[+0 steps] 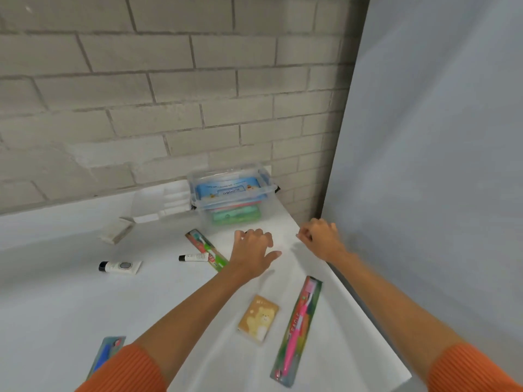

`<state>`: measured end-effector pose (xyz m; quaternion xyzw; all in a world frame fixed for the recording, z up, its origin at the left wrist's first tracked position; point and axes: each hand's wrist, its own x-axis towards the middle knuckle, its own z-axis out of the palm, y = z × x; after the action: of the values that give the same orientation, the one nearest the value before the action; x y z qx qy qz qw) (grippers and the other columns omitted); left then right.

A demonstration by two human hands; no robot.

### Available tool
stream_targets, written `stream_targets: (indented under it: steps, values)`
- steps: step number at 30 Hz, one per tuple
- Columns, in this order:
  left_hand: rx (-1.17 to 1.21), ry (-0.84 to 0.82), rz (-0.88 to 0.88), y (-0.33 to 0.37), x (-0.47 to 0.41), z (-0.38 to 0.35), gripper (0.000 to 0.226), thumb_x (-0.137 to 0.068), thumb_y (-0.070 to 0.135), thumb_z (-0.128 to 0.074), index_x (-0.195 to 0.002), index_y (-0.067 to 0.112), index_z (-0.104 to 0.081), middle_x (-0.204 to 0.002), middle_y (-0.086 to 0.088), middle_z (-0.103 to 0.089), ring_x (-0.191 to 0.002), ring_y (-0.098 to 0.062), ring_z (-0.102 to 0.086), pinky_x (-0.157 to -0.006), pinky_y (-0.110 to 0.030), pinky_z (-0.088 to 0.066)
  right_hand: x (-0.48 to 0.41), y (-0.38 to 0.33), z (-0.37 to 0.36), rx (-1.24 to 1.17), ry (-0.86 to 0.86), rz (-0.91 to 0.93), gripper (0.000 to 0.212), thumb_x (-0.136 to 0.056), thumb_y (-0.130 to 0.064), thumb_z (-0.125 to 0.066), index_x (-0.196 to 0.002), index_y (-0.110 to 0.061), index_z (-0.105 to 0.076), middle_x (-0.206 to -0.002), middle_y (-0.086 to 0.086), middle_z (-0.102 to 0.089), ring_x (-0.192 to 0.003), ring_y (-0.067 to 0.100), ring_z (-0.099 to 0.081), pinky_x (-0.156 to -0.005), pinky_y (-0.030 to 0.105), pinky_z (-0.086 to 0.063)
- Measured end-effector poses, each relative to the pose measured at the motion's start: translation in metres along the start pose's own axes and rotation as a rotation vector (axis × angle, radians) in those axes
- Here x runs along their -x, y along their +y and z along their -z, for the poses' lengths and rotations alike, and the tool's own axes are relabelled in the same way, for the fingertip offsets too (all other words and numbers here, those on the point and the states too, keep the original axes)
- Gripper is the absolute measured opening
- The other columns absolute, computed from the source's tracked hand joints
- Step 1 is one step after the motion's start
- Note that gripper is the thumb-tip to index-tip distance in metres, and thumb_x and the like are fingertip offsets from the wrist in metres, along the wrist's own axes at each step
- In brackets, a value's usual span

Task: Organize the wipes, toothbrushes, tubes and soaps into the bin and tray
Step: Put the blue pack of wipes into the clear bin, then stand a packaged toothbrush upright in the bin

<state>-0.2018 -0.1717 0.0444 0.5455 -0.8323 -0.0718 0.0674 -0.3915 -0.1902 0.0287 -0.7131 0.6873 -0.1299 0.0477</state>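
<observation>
Where writing can be read at all, it is found on the pink toothbrush (297, 329) pack near the desk's (56, 292) right edge, whose red lettering looks like "EAGLE", though blur leaves it uncertain; the blue wipes pack (227, 189) seen through the clear bin (235, 199) carries upside-down print too smeared to be read, and a green pack (236, 215) is seen beneath it. The left hand (252, 253) is held spread, fingers apart, palm down over the white desk just in front of the bin, and nothing is gripped by it; whether the desk is touched cannot be told. The right hand (321, 239) is curled loosely at the desk's right edge, and no object can be made out in its grip. A red-and-green toothbrush (206, 250) pack lies just left of the left hand, with a small white tube (194, 257) touching its left side. A larger black-capped tube (120, 267) and a pale soap (116, 230) are seen further left, well apart from both hands. The white tray (161, 203) stands beside the bin against the brick wall (141, 94). An orange bear-print wipes pack (259, 319) lies beneath the left forearm, and a blue toothbrush (106, 353) pack is partly hidden by the orange sleeve (124, 372).
</observation>
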Motion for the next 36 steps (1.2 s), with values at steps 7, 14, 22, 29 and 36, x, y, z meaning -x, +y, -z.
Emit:
stream_targets:
  steps: [7, 14, 22, 29, 36]
  values:
    - [0.024, -0.154, -0.051, 0.034, 0.029, -0.029, 0.048, -0.086, 0.057, -0.049, -0.113, 0.019, -0.06, -0.12, -0.003, -0.058, -0.116, -0.021, -0.048, -0.101, -0.039, -0.025, 0.06, 0.023, -0.026, -0.075, -0.187, -0.099, 0.029, -0.094, -0.033, -0.047, -0.103, -0.011, -0.063, -0.114, 0.009, -0.06, -0.107, 0.026, -0.053, -0.094, 0.039, -0.039]
    - [-0.023, -0.32, -0.095, 0.047, 0.045, -0.043, 0.069, -0.071, 0.071, -0.056, -0.118, 0.021, -0.055, -0.12, -0.004, -0.052, -0.117, -0.023, -0.042, -0.099, -0.038, -0.025, 0.087, 0.026, -0.033, -0.165, -0.214, -0.166, 0.039, -0.093, -0.041, -0.047, -0.116, -0.011, -0.058, -0.12, 0.011, -0.049, -0.117, 0.027, -0.045, -0.099, 0.039, -0.035]
    - [-0.029, -0.392, -0.128, 0.05, 0.053, -0.048, 0.078, -0.062, 0.067, -0.069, -0.119, 0.019, -0.046, -0.12, -0.007, -0.045, -0.113, -0.024, -0.036, -0.1, -0.038, -0.027, 0.089, 0.025, -0.039, -0.349, -0.278, -0.357, 0.064, -0.066, -0.051, -0.076, -0.114, -0.016, -0.053, -0.121, 0.007, -0.043, -0.119, 0.024, -0.037, -0.098, 0.034, -0.036]
    - [0.044, -0.396, -0.093, 0.049, 0.046, -0.049, 0.093, -0.061, 0.066, -0.07, -0.133, 0.018, -0.034, -0.126, -0.005, -0.049, -0.117, -0.024, -0.037, -0.1, -0.039, -0.027, 0.08, 0.034, -0.024, -0.768, -0.342, -0.376, 0.048, -0.06, -0.033, -0.086, -0.091, -0.004, -0.062, -0.09, 0.011, -0.063, -0.076, 0.015, -0.057, -0.066, 0.024, -0.047]
    - [0.331, -0.22, -0.072, 0.054, 0.024, -0.029, 0.069, -0.072, 0.054, -0.068, -0.12, 0.013, -0.042, -0.115, -0.005, -0.052, -0.109, -0.025, -0.05, -0.085, -0.036, -0.029, 0.052, 0.014, 0.037, -1.0, -0.191, -0.244, 0.06, -0.07, -0.012, -0.08, -0.113, -0.011, -0.039, -0.093, 0.008, -0.059, -0.079, 0.015, -0.056, -0.067, 0.026, -0.048]
